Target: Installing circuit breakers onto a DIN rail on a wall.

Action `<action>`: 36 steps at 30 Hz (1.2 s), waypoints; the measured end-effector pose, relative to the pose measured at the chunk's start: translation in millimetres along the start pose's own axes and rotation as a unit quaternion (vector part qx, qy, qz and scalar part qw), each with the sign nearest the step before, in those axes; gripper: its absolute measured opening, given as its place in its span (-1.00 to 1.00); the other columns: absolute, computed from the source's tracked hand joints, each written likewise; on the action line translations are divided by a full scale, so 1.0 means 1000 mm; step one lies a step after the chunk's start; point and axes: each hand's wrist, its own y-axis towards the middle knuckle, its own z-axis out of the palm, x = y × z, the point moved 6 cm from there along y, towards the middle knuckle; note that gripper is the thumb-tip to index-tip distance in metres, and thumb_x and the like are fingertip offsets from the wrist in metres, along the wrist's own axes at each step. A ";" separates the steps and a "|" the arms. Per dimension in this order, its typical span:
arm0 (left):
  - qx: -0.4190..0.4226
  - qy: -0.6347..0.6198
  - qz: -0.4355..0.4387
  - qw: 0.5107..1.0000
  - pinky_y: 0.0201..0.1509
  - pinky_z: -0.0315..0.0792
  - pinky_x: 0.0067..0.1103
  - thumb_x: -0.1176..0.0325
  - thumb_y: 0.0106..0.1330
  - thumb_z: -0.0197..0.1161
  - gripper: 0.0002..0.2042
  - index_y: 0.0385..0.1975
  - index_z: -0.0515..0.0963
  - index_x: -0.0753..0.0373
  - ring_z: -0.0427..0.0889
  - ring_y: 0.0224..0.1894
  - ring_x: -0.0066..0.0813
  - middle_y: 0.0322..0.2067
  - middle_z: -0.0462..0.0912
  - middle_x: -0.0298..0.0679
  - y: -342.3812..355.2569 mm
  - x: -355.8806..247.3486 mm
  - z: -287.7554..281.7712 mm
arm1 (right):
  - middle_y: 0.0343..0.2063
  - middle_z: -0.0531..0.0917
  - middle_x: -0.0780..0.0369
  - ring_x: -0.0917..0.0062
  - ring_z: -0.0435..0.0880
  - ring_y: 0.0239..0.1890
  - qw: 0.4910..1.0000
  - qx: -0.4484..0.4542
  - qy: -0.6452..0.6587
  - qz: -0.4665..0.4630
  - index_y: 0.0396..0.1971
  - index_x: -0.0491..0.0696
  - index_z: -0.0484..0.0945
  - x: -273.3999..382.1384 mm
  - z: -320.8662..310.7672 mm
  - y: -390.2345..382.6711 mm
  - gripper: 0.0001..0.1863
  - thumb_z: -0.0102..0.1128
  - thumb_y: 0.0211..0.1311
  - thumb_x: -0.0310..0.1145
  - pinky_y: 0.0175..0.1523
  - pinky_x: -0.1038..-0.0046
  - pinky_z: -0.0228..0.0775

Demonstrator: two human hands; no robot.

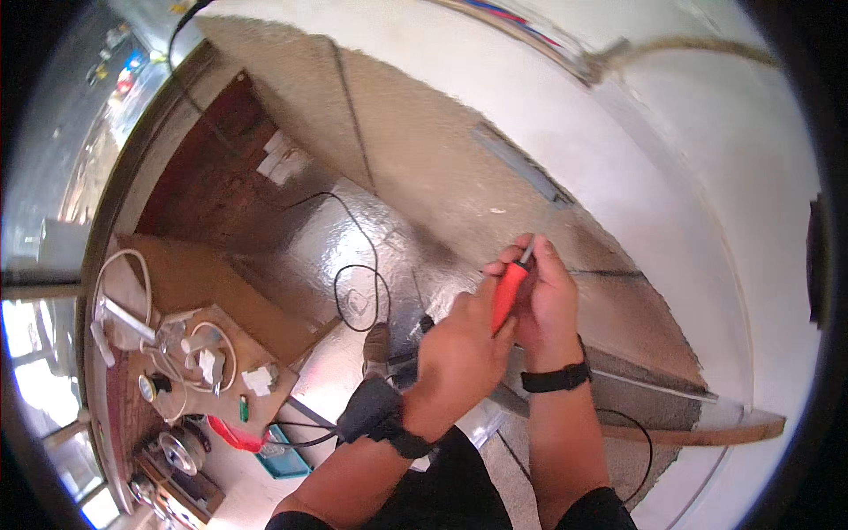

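Observation:
In front of my body both hands meet at a red-handled screwdriver [507, 293] with a short metal shaft pointing up and away. My left hand [464, 344] is closed round the lower end of its handle. My right hand [549, 300] cups the tool from the other side, fingers curled and thumb beside the metal shaft. Its fingertips hide the tip, so whether anything small is pinched there is unclear. A dark band circles each wrist.
A small table [284, 382] at left carries cords, white papers and a green lighter [244, 408]. Below it are a red bag [237, 435] and a teal tray [287, 461]. A black cable [375, 252] loops over the shiny floor. A wood-edged ledge [707, 435] is at right.

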 end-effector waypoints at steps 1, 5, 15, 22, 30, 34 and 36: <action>-0.017 -0.014 0.003 1.000 -0.03 0.51 -0.15 0.26 0.31 0.28 -0.48 0.22 0.37 0.34 0.59 -0.02 0.22 -0.05 0.58 0.17 -0.002 0.002 -0.001 | -0.38 0.64 0.19 0.32 0.68 -0.31 1.000 0.013 0.000 0.010 -0.17 -0.07 0.50 0.000 0.002 0.000 -0.68 -0.04 0.54 -0.10 -0.10 0.25 0.56; -0.050 -0.129 0.060 0.989 -0.04 0.51 -0.19 0.19 0.31 0.31 -0.45 0.21 0.36 0.35 0.61 -0.02 0.21 -0.14 0.61 0.21 -0.011 0.016 -0.015 | -0.36 0.64 0.15 0.32 0.67 -0.30 0.999 0.009 -0.027 0.021 -0.16 -0.11 0.51 -0.014 0.009 -0.008 -0.69 -0.05 0.54 -0.15 -0.06 0.24 0.53; 0.013 -0.079 -0.153 0.985 -0.17 0.52 -0.28 0.17 0.31 0.31 -0.69 -0.19 0.48 0.31 0.65 -0.26 -0.01 -0.31 0.61 -0.02 -0.138 0.173 -0.033 | -0.17 0.70 0.23 0.56 0.64 -0.08 0.882 0.228 -0.381 0.155 -0.11 -0.16 0.62 -0.168 0.041 -0.093 -0.65 -0.03 0.57 -0.20 0.12 0.46 0.45; -0.106 0.130 -0.329 0.929 -0.06 0.53 -0.16 0.29 0.24 0.33 -0.72 -0.12 0.51 0.25 0.59 -0.09 0.11 -0.13 0.53 0.03 -0.273 0.299 -0.108 | -0.05 0.70 0.09 0.41 0.72 -0.03 0.786 0.328 -0.490 0.185 0.14 -0.11 0.52 -0.262 0.027 -0.124 -0.60 0.21 0.40 -0.26 0.02 0.42 0.54; -0.192 0.255 -0.417 0.851 0.06 0.52 -0.17 0.35 0.17 0.35 -0.67 -0.09 0.53 0.28 0.58 -0.04 0.13 -0.05 0.52 0.06 -0.342 0.410 -0.167 | -0.07 0.69 0.12 0.31 0.77 -0.19 0.704 0.370 -0.597 0.105 0.08 -0.07 0.54 -0.286 0.055 -0.103 -0.56 0.33 0.27 -0.19 -0.07 0.34 0.58; -0.201 0.261 -0.401 0.855 0.06 0.52 -0.25 0.34 0.17 0.38 -0.66 -0.06 0.55 0.28 0.57 -0.01 0.01 -0.05 0.54 0.00 -0.327 0.425 -0.174 | 0.00 0.63 0.07 0.21 0.67 0.02 0.644 0.440 -0.625 -0.039 0.14 -0.03 0.50 -0.325 0.099 -0.106 -0.50 0.34 0.20 -0.24 0.09 0.27 0.51; -0.196 0.261 -0.416 0.849 0.06 0.51 -0.25 0.35 0.17 0.37 -0.66 -0.06 0.56 0.26 0.57 -0.02 0.01 -0.07 0.54 -0.02 -0.324 0.433 -0.178 | 0.08 0.57 0.08 0.20 0.58 0.12 0.627 0.460 -0.626 -0.056 0.20 0.00 0.45 -0.352 0.124 -0.111 -0.41 0.38 0.14 -0.30 0.14 0.26 0.48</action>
